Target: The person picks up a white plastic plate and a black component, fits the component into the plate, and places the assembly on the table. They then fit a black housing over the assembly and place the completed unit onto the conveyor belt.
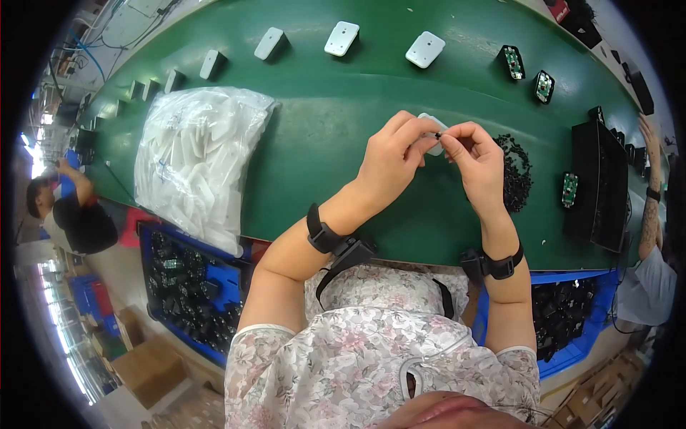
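Observation:
My left hand [391,159] and my right hand [476,163] meet over the green table [321,136], fingertips pinched together. Between them is a small black part [438,135], too small to make out well. A white plastic cover [431,119] shows just behind and under the fingertips; whether it is held or lies on the table I cannot tell. Close to my right hand is a loose pile of small black parts [516,175]. Each wrist wears a black strap with a small box.
A clear bag of white covers [196,157] lies to the left. White-topped units [342,38] line the far side, then open black housings with green boards [544,86]. A black bin [597,186] stands right. Blue crates [189,286] sit below; other people work at both sides.

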Demonstrator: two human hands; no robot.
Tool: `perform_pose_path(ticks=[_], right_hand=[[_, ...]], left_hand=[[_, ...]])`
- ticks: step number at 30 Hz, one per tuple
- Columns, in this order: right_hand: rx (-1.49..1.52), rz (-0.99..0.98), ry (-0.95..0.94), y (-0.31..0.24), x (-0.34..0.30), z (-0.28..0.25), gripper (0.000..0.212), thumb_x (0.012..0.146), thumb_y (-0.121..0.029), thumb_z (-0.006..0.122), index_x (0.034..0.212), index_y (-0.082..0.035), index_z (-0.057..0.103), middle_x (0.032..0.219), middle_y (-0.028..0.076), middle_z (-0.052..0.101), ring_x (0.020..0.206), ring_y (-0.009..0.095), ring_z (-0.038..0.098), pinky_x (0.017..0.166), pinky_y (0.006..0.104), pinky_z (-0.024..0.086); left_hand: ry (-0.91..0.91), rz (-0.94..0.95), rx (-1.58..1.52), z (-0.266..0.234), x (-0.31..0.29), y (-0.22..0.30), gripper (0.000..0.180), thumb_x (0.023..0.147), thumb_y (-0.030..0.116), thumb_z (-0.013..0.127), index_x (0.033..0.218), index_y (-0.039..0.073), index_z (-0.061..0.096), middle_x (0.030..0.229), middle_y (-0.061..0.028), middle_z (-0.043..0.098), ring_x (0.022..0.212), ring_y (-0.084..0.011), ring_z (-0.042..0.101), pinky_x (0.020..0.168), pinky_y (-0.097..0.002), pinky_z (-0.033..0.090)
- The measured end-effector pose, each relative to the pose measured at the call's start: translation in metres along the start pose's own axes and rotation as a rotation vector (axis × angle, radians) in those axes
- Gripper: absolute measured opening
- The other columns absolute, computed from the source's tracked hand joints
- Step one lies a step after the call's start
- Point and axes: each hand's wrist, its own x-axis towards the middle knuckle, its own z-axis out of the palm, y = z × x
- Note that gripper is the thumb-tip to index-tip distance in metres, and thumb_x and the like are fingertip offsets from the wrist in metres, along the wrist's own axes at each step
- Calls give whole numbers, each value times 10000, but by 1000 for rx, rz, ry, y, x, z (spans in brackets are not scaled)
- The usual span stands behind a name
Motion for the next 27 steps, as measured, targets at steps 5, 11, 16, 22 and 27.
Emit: perform_pose_path(ticks=[5, 11, 16, 22, 27], right_hand=[[-88, -5, -22, 0, -3, 1, 90, 854, -84, 639, 889, -8, 607, 791, -5, 591, 722, 61, 535, 646, 203, 431], [-204, -178, -57, -1, -4, 1, 86, 884, -86, 607, 906, -5, 587, 843, -23, 552, 757, 46, 509, 660, 186, 402], [-303, -154, -28, -10, -3, -1, 84, 862, -83, 627, 871, -8, 590, 836, -14, 543, 720, 47, 474, 627, 193, 373], [-385, -213, -16, -6, -3, 1, 87, 839, -80, 646, 827, -13, 592, 795, -15, 514, 678, 51, 436, 589, 194, 335], [-390, -193, 5, -5, -5, 3, 77, 833, -72, 649, 821, -20, 593, 779, -24, 506, 673, 48, 430, 579, 195, 328]], left_hand=[[-8, -5, 2, -1, -5, 2, 120, 828, -36, 594, 932, 20, 615, 837, -65, 569, 557, -123, 599, 438, -220, 446], [-37, -167, -210, -1, -8, 2, 157, 872, -41, 531, 1014, 14, 569, 837, -76, 552, 626, -134, 620, 509, -245, 504], [56, -244, -454, 4, -7, -4, 278, 887, -64, 470, 1158, -13, 439, 922, -113, 574, 753, -176, 656, 636, -266, 542], [-36, -247, -385, 6, -12, -8, 204, 904, -59, 443, 1103, -48, 398, 1031, -157, 566, 889, -212, 648, 752, -286, 541], [-41, -260, -423, 9, -15, -5, 184, 908, -49, 465, 1076, -42, 391, 1027, -154, 557, 957, -205, 620, 816, -287, 526]])
